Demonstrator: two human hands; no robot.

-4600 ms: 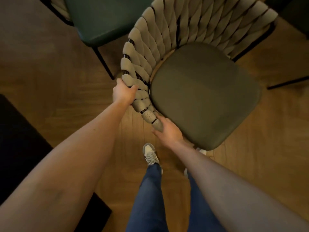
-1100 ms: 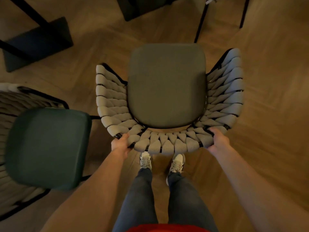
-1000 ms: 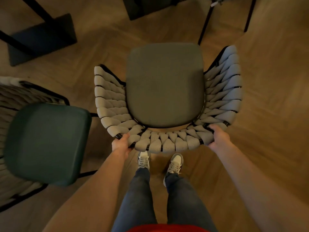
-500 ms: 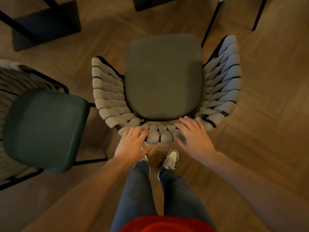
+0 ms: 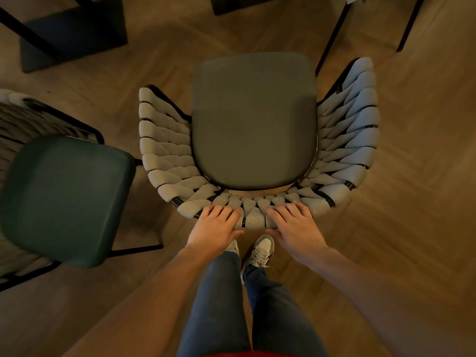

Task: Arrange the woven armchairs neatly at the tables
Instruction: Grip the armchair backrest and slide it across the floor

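Two woven armchairs stand on the brown wooden plank floor (image 5: 412, 228), which fills most of the view. Largest is the grey woven-rope armchair with an olive seat cushion (image 5: 253, 119), upright in the middle, its curved back nearest the person and its open front facing away toward a dark square table base (image 5: 74, 32) at upper left. Just beside it on the left, apart from it, stands a second woven armchair with a dark green seat cushion (image 5: 64, 199) (partly cut off by the frame edge). Thin black metal legs (image 5: 332, 37) of other furniture show at upper right. Below the chair back are blue-jeaned legs (image 5: 219, 292) and pale sneakers (image 5: 261, 249). Left hand (image 5: 215, 229) lies on the top of the woven back rim, fingers fairly straight and close together over the rope, thumb beneath the edge. Right hand (image 5: 295, 229) lies likewise just beside it, fingers laid over the rim, thumb under
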